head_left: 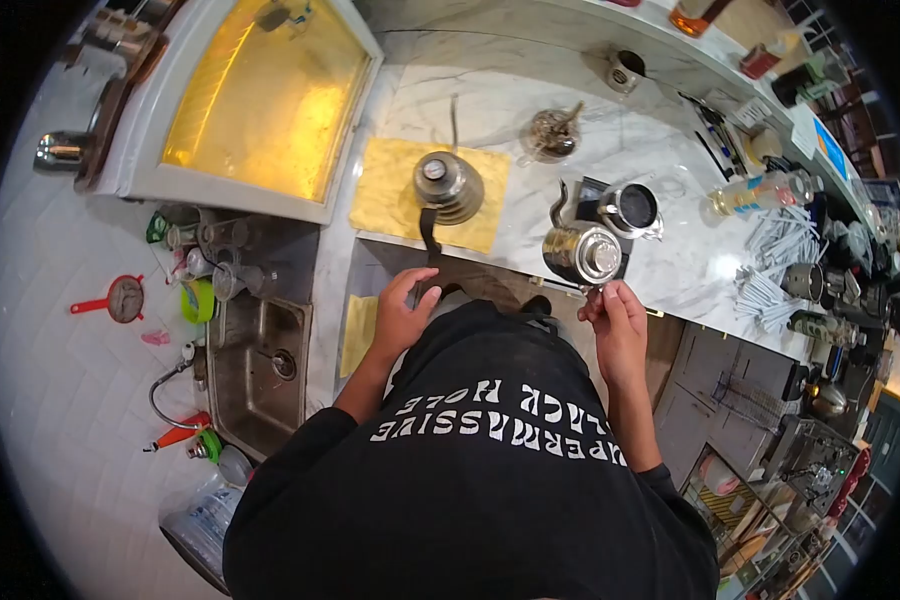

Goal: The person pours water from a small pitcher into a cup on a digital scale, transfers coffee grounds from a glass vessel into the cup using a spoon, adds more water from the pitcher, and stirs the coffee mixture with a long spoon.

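My right hand (616, 322) is closed at the near side of a shiny silver gooseneck pot (582, 252), its fingers on the handle. Beyond that pot stands a round vessel (630, 208) with a dark top, next to a flat black item partly hidden behind it. My left hand (404, 318) is held off the counter edge, fingers curved and apart, with nothing in it. Just past its fingertips is the black handle of a steel gooseneck kettle (448, 188), which sits on a yellow cloth (380, 190).
On the marble counter (515, 60) are a glass vessel (553, 135) with dark contents, a mug (625, 70), a clear bottle (760, 193) and many wrapped white sticks (775, 260). A yellow-lit cabinet (270, 95) and a steel sink (258, 365) lie to the left.
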Demonstrator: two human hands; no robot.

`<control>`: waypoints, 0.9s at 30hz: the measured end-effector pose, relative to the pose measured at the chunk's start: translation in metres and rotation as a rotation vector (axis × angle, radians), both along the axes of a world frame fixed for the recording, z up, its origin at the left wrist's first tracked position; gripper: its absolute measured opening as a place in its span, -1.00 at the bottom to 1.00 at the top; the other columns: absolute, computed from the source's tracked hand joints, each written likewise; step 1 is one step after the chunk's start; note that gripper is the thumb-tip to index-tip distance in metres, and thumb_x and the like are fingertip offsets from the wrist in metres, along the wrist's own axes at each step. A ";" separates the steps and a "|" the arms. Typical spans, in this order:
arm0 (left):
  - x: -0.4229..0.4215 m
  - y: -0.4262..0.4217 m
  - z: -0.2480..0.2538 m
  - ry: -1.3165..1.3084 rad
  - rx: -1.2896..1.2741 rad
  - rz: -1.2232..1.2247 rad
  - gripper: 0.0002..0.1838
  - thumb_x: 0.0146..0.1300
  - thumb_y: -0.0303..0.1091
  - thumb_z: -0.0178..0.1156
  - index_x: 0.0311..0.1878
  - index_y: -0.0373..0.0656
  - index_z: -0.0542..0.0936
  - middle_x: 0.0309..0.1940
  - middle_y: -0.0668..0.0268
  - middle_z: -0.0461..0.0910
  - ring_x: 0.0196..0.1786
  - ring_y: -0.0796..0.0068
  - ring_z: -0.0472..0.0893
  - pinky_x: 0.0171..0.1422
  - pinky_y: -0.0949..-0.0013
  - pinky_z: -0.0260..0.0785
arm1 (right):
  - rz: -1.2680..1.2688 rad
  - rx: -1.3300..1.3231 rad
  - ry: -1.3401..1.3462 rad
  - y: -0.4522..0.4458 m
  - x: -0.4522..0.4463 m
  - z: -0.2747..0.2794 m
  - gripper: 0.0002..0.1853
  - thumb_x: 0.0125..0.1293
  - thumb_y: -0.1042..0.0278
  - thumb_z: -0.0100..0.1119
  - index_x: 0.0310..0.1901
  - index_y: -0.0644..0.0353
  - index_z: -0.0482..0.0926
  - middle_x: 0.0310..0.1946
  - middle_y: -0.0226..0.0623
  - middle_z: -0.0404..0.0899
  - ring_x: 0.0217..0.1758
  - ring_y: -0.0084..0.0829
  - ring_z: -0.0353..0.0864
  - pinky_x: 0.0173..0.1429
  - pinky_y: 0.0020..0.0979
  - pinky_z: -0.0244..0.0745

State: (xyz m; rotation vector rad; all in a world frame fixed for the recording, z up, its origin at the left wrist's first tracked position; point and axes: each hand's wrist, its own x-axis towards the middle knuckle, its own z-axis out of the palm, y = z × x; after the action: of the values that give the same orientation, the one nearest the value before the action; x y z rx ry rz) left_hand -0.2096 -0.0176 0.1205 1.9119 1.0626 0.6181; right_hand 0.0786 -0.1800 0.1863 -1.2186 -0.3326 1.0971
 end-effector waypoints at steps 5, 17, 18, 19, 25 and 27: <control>-0.049 0.020 -0.011 -0.055 -0.016 0.209 -0.73 0.38 -0.40 0.33 0.10 -0.25 0.70 0.01 0.13 0.75 0.09 0.25 0.73 0.27 0.24 0.51 | 0.142 0.076 0.029 0.074 -0.046 0.010 -0.74 0.68 0.26 0.00 -0.20 0.21 0.52 -0.32 -0.44 0.47 -0.23 -0.57 0.46 0.01 -0.39 0.51; -0.168 0.058 -0.037 -0.246 -0.115 0.591 -0.74 0.53 -0.38 0.22 0.17 -0.27 0.64 0.08 0.18 0.74 0.16 0.39 0.68 0.37 0.29 0.44 | 0.127 -0.017 0.278 0.233 -0.184 -0.032 -0.78 0.66 0.28 0.05 -0.15 0.18 0.59 -0.21 -0.47 0.52 -0.32 -0.67 0.44 -0.02 -0.37 0.57; -0.174 0.056 -0.039 -0.255 -0.120 0.611 -0.74 0.54 -0.37 0.21 0.17 -0.28 0.64 0.08 0.18 0.74 0.16 0.40 0.68 0.36 0.30 0.44 | 0.112 -0.047 0.278 0.242 -0.191 -0.041 -0.78 0.66 0.28 0.05 -0.15 0.18 0.59 -0.24 -0.47 0.51 -0.34 -0.66 0.43 -0.03 -0.37 0.57; -0.180 0.054 -0.042 -0.269 -0.129 0.620 -0.74 0.54 -0.37 0.21 0.17 -0.28 0.64 0.08 0.18 0.74 0.16 0.40 0.68 0.36 0.30 0.44 | 0.099 -0.075 0.277 0.251 -0.197 -0.051 -0.78 0.65 0.28 0.06 -0.16 0.18 0.59 -0.27 -0.48 0.49 -0.36 -0.66 0.42 -0.03 -0.37 0.58; -0.207 0.042 -0.046 -0.272 -0.173 0.639 -0.73 0.56 -0.38 0.19 0.19 -0.33 0.61 0.10 0.16 0.72 0.17 0.40 0.67 0.37 0.30 0.45 | 0.071 -0.148 0.175 0.293 -0.219 -0.124 -0.79 0.63 0.27 0.09 -0.18 0.16 0.61 -0.42 -0.53 0.39 -0.43 -0.64 0.37 -0.14 -0.40 0.56; -0.212 0.042 -0.047 -0.240 -0.178 0.617 -0.71 0.59 -0.42 0.14 0.25 -0.37 0.56 0.14 0.12 0.69 0.20 0.39 0.66 0.39 0.31 0.46 | 0.049 -0.178 0.141 0.303 -0.221 -0.139 -0.77 0.62 0.25 0.09 -0.19 0.19 0.62 -0.50 -0.52 0.36 -0.44 -0.63 0.39 -0.21 -0.44 0.51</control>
State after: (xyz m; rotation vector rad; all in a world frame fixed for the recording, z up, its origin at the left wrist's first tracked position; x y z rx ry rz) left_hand -0.4215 0.0239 0.0734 1.3040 1.4971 1.0248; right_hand -0.1424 0.1232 0.0477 -1.2871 -0.1599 1.2693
